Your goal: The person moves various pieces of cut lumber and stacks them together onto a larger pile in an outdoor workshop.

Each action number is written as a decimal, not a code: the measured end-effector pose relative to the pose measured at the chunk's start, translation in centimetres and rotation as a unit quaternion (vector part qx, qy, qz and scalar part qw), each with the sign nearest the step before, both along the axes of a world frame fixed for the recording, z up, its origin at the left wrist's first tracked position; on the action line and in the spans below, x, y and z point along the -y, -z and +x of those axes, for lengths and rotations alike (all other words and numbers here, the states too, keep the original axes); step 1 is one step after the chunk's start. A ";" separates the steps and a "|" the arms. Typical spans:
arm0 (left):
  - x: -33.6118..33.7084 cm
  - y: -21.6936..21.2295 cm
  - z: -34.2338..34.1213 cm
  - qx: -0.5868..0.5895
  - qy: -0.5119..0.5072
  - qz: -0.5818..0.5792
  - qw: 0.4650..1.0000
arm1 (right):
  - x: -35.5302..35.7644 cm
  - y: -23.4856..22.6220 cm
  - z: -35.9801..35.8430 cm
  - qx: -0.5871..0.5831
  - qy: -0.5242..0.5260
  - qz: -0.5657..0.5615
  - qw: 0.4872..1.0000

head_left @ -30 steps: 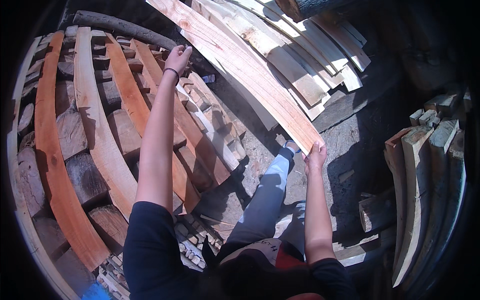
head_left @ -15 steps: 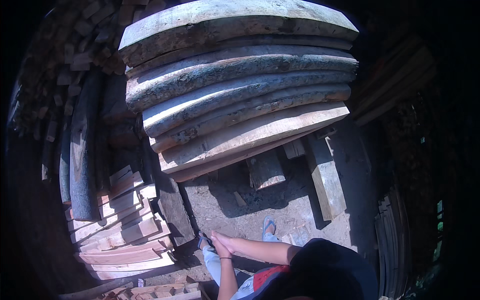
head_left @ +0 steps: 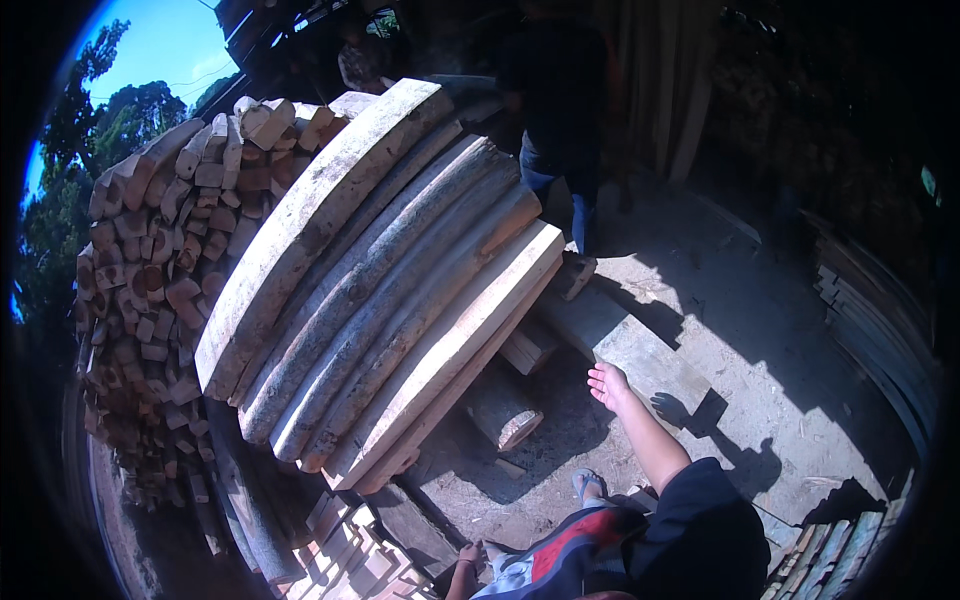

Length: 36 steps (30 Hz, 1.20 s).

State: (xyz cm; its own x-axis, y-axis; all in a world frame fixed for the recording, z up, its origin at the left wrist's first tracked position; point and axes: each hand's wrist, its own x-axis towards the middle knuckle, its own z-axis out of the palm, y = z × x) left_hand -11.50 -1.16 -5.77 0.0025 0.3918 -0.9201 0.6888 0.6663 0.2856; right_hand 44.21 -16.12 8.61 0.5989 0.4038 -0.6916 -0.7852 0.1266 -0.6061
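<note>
My right hand (head_left: pixel 607 386) is stretched out with fingers apart and nothing in it. It hovers in front of a stack of thick sawn wooden slabs (head_left: pixel 470 325), apart from it as far as I can see. Bark edges show on several of the slabs. Low at the bottom edge, my left hand (head_left: pixel 468 555) hangs by my left leg. Its fingers are too small to make out. Beneath the stack lies a short log (head_left: pixel 503 412), and a squared timber beam (head_left: pixel 640 350) rests on the ground by my right hand.
A tall pile of cut wood billets (head_left: pixel 165 270) stands behind the stack on the left. Thin boards (head_left: pixel 360 560) lie at the lower left. More planks (head_left: pixel 840 550) are at the lower right. Another person (head_left: pixel 560 130) stands in shadow beyond the stack; a further person (head_left: pixel 362 62) is behind.
My hands were together in front of me; now they are apart, the right one reaching forward and the left one low. The view has turned and lifted, bringing in the sky and people.
</note>
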 end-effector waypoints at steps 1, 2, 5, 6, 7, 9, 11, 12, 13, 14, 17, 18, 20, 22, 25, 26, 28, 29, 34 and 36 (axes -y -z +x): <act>-0.6 -1.4 0.7 -0.014 0.024 0.004 1.000 | 2.5 1.6 0.8 -0.023 0.029 -0.006 0.999; -0.5 -2.9 1.8 -0.025 0.047 0.006 0.999 | 4.8 3.0 1.1 -0.041 0.050 -0.034 0.997; 0.7 -5.8 6.3 -0.032 0.098 0.029 0.994 | 11.0 10.0 0.3 -0.085 0.122 -0.149 0.978; 0.6 -6.0 7.9 -0.033 0.121 0.022 0.992 | 12.8 12.5 -0.3 -0.100 0.106 -0.176 0.974; 1.0 -5.8 8.9 -0.032 0.143 0.013 0.989 | 14.3 14.6 -1.6 -0.114 0.089 -0.206 0.968; 2.7 -6.3 12.6 -0.004 0.217 0.030 0.976 | 17.3 18.0 -5.3 -0.072 0.013 -0.356 0.932; 3.1 -7.2 13.9 0.018 0.269 0.016 0.963 | 17.1 16.8 -9.3 -0.059 -0.174 -0.415 0.891; 3.3 -7.6 15.0 0.054 0.303 0.043 0.951 | 16.7 16.2 -9.9 -0.056 -0.190 -0.409 0.891; 3.7 -7.9 15.6 0.085 0.338 0.067 0.935 | 16.4 15.5 -11.0 -0.059 -0.206 -0.403 0.890; 3.6 -8.3 15.9 0.115 0.372 0.091 0.917 | 15.9 14.9 -11.9 -0.061 -0.222 -0.397 0.889; 3.5 -9.9 16.9 0.131 0.338 0.092 0.927 | 15.6 13.6 -14.0 -0.070 -0.267 -0.383 0.882; 3.5 -10.2 17.0 0.124 0.325 0.086 0.934 | 15.3 14.1 -13.7 -0.094 -0.265 -0.382 0.880; 2.7 -10.4 15.9 0.104 0.296 0.078 0.946 | 14.5 14.7 -12.5 -0.046 -0.271 -0.368 0.888; 1.5 -9.4 14.0 0.047 0.331 0.080 0.939 | 13.2 14.7 -10.8 0.004 -0.249 -0.347 0.904; -0.1 -7.0 8.6 0.023 0.365 0.080 0.927 | 11.1 13.1 -8.5 0.049 -0.247 -0.336 0.908; -0.2 -6.7 7.4 0.011 0.350 0.064 0.934 | 10.8 12.7 -7.9 0.057 -0.257 -0.339 0.903; 0.4 -6.5 5.1 0.000 0.295 0.035 0.955 | 10.3 12.5 -7.0 0.084 -0.247 -0.346 0.901; 0.8 -6.3 4.3 0.000 0.264 0.024 0.964 | 10.2 12.6 -6.4 0.097 -0.242 -0.350 0.900; 3.1 -6.4 4.2 0.045 0.151 0.008 0.987 | 13.5 16.9 -3.4 0.135 -0.243 -0.401 0.873; 3.4 -6.4 3.9 0.058 0.113 0.019 0.992 | 13.1 15.4 -3.5 0.118 -0.257 -0.408 0.868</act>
